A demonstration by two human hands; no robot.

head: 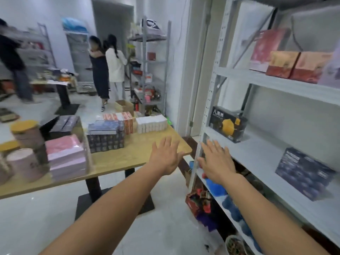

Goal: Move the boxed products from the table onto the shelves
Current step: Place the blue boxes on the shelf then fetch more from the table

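Observation:
Boxed products stand on the wooden table (pixel 132 159): a dark blue stack (pixel 104 135), orange-and-white boxes (pixel 127 122), white boxes (pixel 151 123), pink flat boxes (pixel 66 157) and a black box (pixel 64 126). My left hand (pixel 166 156) hovers open over the table's right corner, fingers spread, holding nothing. My right hand (pixel 218 161) is open in front of the grey shelf unit (pixel 257 155), at the front edge of its lower shelf. On that shelf sit a black box with a yellow shape (pixel 228 124) and a dark blue box (pixel 303 173).
Red and pink boxes (pixel 292 59) fill the upper shelf. Round tins (pixel 27 144) stand at the table's left end. Mixed goods lie under the shelf near the floor (pixel 202 201). Three people (pixel 108 65) stand at the back by another rack (pixel 149 70) and a table.

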